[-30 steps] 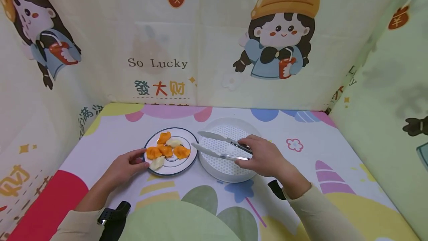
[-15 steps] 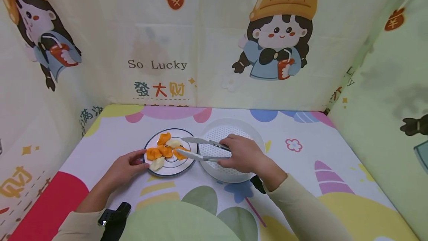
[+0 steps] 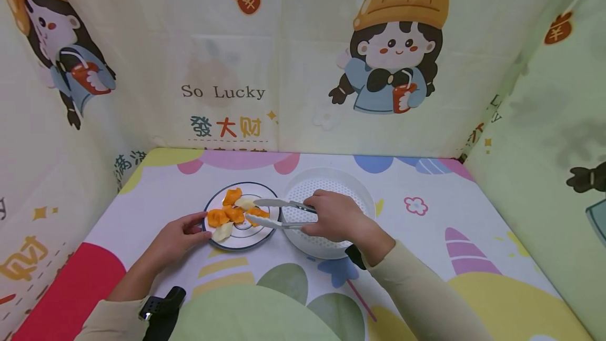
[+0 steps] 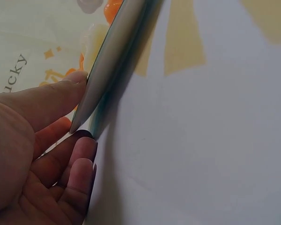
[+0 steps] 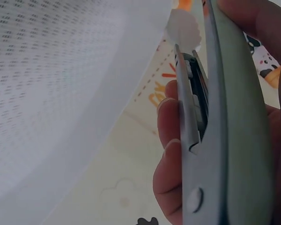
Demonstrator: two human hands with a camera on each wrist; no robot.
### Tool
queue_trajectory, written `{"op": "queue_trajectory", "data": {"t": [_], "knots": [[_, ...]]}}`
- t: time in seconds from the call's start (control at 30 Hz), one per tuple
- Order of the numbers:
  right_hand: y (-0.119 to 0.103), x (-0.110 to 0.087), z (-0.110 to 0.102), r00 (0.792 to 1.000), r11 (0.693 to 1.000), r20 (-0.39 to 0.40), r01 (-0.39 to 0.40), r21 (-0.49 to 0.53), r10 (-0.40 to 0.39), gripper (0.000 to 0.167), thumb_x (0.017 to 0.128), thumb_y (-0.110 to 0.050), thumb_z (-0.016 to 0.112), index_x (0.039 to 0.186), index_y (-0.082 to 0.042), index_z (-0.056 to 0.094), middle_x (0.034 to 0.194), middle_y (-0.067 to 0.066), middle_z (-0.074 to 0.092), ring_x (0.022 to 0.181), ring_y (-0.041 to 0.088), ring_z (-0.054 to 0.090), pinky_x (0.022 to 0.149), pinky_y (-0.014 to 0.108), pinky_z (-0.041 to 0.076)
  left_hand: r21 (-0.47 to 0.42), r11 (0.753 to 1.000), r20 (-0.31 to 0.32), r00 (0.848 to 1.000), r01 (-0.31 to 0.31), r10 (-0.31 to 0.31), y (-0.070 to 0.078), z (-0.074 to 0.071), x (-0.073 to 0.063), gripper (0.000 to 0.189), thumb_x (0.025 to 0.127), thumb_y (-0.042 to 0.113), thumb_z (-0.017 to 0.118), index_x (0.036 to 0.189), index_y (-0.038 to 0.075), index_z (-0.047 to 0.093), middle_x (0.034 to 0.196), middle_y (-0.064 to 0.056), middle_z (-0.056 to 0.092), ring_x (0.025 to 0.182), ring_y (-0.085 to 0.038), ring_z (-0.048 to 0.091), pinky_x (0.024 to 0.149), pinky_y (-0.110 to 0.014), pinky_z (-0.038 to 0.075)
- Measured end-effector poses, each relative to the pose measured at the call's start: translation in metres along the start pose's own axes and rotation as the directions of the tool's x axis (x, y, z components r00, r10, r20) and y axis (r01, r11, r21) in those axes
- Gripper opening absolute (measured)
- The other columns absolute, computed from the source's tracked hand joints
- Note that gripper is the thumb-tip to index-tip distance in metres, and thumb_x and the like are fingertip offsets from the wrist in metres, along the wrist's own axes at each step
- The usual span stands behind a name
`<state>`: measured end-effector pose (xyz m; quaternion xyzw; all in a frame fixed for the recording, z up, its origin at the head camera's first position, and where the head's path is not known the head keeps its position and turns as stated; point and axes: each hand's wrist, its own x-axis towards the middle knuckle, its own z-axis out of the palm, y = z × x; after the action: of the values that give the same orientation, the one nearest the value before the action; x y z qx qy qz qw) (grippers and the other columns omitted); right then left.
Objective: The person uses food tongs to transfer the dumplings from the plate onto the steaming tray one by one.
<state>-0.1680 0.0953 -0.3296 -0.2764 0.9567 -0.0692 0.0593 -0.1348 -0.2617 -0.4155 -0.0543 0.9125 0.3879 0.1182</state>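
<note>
Holds the metal tongs (image 3: pixel 284 203) spread wide in the right hand (image 3: pixel 338 216), over the blue-rimmed plate (image 3: pixel 255 236) by the rightmost orange piece (image 3: pixel 258 212), probably to leave room for gripping, and pinches that plate's edge with the left hand (image 3: pixel 180 234), likely to stop any sliding, with the white strainer (image 3: pixel 312 250) just beside.

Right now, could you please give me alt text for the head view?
A person's right hand holds opened tongs with their tips over a plate of orange pieces and pale pieces; the left hand pinches the plate's rim. A round white perforated tray stands to the right, on a patterned tablecloth.
</note>
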Motion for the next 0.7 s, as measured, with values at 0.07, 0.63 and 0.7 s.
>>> {"op": "queue_trajectory", "data": {"t": [0.07, 0.63, 0.7], "knots": [[-0.002, 0.001, -0.002, 1.0, 1.0, 0.01, 0.0, -0.019, 0.0, 0.044, 0.085, -0.043, 0.074, 0.12, -0.016, 0.072, 0.1, -0.003, 0.063, 0.081, 0.013, 0.055, 0.066, 0.03, 0.049, -0.001, 1.0, 0.001, 1.0, 0.002, -0.002, 0.0, 0.0, 0.0, 0.079, 0.089, 0.041, 0.075, 0.149, 0.001, 0.044, 0.124, -0.021, 0.057, 0.108, -0.034, 0.049, 0.092, -0.049, 0.051], [-0.028, 0.012, -0.008, 0.997, 0.99, 0.079, -0.015, -0.142, 0.026, 0.036, 0.084, -0.038, 0.078, 0.11, -0.013, 0.074, 0.084, -0.004, 0.057, 0.07, 0.013, 0.052, 0.055, 0.027, 0.046, -0.004, 1.0, -0.009, 1.0, 0.01, -0.01, -0.002, 0.001, 0.001, 0.078, 0.089, 0.041, 0.075, 0.149, 0.001, 0.043, 0.122, -0.02, 0.058, 0.107, -0.034, 0.049, 0.093, -0.05, 0.05], [-0.027, 0.013, -0.007, 0.997, 0.99, 0.076, -0.015, -0.14, 0.026, 0.036, 0.084, -0.038, 0.078, 0.111, -0.014, 0.074, 0.084, -0.004, 0.057, 0.071, 0.013, 0.052, 0.055, 0.027, 0.046, -0.004, 1.0, -0.008, 1.0, 0.008, -0.008, -0.002, 0.001, 0.001, 0.078, 0.09, 0.04, 0.075, 0.149, 0.001, 0.043, 0.122, -0.02, 0.058, 0.107, -0.034, 0.049, 0.093, -0.05, 0.05]]}}
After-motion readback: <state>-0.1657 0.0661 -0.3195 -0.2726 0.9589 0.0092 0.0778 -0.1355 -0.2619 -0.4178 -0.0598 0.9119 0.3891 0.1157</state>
